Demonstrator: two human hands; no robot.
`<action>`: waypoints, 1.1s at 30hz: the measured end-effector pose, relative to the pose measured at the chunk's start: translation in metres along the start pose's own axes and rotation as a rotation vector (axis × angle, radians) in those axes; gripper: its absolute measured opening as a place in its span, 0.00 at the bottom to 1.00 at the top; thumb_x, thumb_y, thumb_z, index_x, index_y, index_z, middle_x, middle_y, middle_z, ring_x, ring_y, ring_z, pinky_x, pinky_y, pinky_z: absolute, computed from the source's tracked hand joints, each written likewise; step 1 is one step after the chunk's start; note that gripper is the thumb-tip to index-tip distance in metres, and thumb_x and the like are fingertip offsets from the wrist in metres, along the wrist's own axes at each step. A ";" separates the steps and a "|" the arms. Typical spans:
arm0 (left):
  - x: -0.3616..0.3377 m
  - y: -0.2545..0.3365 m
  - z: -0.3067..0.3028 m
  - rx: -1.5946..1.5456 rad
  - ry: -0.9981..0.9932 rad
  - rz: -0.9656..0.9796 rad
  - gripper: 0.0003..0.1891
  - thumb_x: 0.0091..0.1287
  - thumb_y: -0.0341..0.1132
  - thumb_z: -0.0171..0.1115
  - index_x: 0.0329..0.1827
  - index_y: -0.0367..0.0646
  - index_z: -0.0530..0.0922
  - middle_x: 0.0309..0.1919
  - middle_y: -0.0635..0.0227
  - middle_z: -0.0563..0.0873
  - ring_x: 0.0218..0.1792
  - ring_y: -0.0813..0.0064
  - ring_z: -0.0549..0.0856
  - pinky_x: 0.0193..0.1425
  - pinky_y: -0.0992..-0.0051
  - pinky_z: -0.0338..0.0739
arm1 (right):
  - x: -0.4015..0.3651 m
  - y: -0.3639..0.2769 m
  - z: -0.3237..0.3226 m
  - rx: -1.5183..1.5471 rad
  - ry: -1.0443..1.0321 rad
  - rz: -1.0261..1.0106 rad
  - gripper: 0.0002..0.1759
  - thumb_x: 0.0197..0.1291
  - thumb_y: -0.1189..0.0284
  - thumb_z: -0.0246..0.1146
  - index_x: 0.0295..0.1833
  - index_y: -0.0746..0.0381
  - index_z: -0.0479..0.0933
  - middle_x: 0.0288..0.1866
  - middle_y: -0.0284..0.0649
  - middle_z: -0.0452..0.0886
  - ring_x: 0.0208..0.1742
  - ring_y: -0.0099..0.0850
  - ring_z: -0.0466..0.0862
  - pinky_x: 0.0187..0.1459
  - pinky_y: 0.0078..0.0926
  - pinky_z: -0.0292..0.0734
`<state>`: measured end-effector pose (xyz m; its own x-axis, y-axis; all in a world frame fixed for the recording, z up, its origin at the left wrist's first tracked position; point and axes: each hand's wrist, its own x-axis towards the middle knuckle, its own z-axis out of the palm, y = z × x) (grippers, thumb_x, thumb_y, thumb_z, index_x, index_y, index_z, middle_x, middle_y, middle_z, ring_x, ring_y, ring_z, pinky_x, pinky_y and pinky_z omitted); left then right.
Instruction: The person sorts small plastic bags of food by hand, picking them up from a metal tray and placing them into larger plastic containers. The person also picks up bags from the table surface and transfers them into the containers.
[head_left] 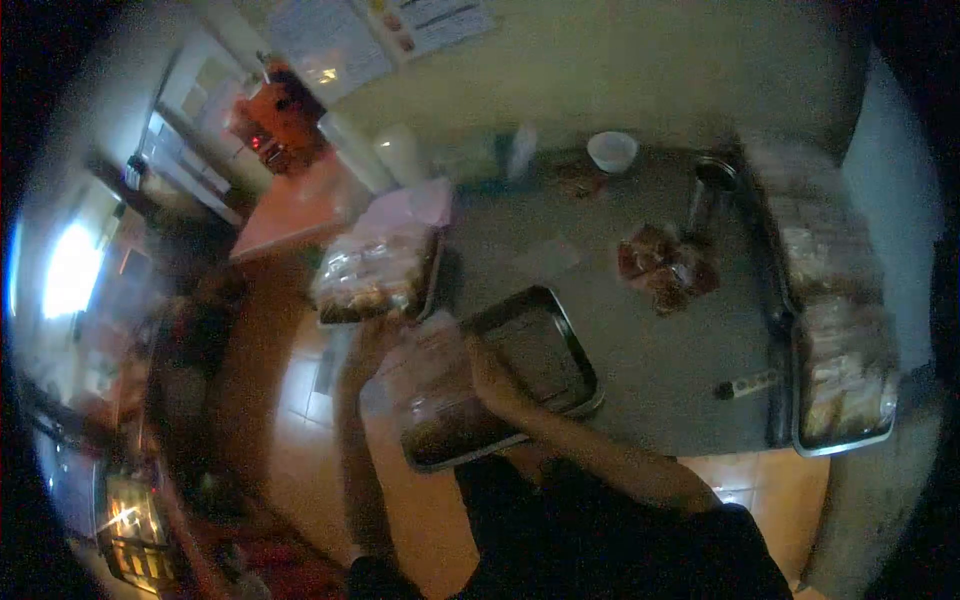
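Note:
A metal tray (575, 350) lies at a slant at the near edge of the table. Over its left half is a blurred clear plastic-wrapped package (432, 368), its contents too smeared to name. My left hand (375, 342) grips the package's far left side, close to another tray. My right hand (492, 378) is closed at the package's right side, above the tray, with the forearm crossing the tray's near rim. Motion blur hides the separate fingers. The right half of the tray shows its bare bottom.
Wrapped packages (375, 265) fill a tray at the table's left corner. More wrapped packages (845, 370) fill trays along the right side. Reddish-brown packets (668, 268), a white bowl (612, 151), a dark metal container (712, 190) and a small strip-shaped object (748, 385) are on the table (650, 370).

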<state>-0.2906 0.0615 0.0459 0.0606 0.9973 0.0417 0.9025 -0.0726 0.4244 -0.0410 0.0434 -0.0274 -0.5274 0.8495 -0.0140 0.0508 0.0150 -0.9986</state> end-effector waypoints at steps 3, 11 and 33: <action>-0.017 0.056 -0.014 -0.276 -0.013 -0.128 0.20 0.75 0.43 0.54 0.64 0.40 0.74 0.52 0.62 0.83 0.53 0.69 0.79 0.59 0.70 0.73 | 0.012 0.031 0.006 0.041 -0.020 -0.060 0.30 0.77 0.56 0.32 0.70 0.68 0.61 0.70 0.54 0.64 0.71 0.46 0.63 0.72 0.39 0.54; -0.040 0.043 -0.019 -0.293 -0.073 -0.229 0.27 0.74 0.53 0.51 0.58 0.35 0.78 0.52 0.62 0.84 0.55 0.70 0.79 0.61 0.71 0.72 | 0.002 -0.007 0.002 0.049 -0.039 -0.042 0.38 0.74 0.47 0.30 0.76 0.66 0.50 0.75 0.53 0.54 0.75 0.44 0.55 0.74 0.39 0.47; -0.051 -0.025 0.018 -0.427 0.085 -0.214 0.28 0.76 0.53 0.41 0.62 0.38 0.75 0.59 0.57 0.79 0.63 0.63 0.74 0.70 0.64 0.64 | -0.005 -0.005 0.005 0.033 0.155 0.063 0.34 0.76 0.55 0.35 0.74 0.71 0.54 0.74 0.56 0.59 0.74 0.49 0.61 0.74 0.35 0.52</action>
<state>-0.3084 0.0128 0.0175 -0.1587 0.9871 -0.0205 0.6340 0.1178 0.7643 -0.0426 0.0368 -0.0224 -0.3870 0.9194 -0.0707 0.0504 -0.0555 -0.9972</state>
